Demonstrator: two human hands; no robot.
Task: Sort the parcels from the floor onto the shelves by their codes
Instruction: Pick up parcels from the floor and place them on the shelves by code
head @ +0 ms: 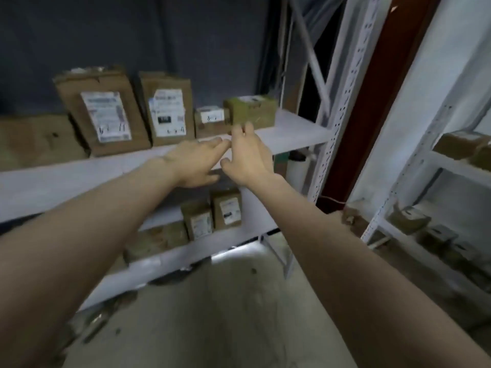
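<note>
The left grip (198,162) and right grip (249,155) hover spread, empty, at the shelf (292,134) front edge — free room right of the green box (249,111). The labels (106,115) are blurred — codes unreadable.

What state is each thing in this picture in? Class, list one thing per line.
left hand: open, fingers straight, holding nothing.
right hand: open, fingers spread, holding nothing.
large labelled box: standing on the upper shelf, label facing out.
second labelled box: standing beside it, label facing out.
small box: resting on the same shelf.
yellowish box: resting at the row's right end.
lower-shelf boxes: upright, side by side.
</note>
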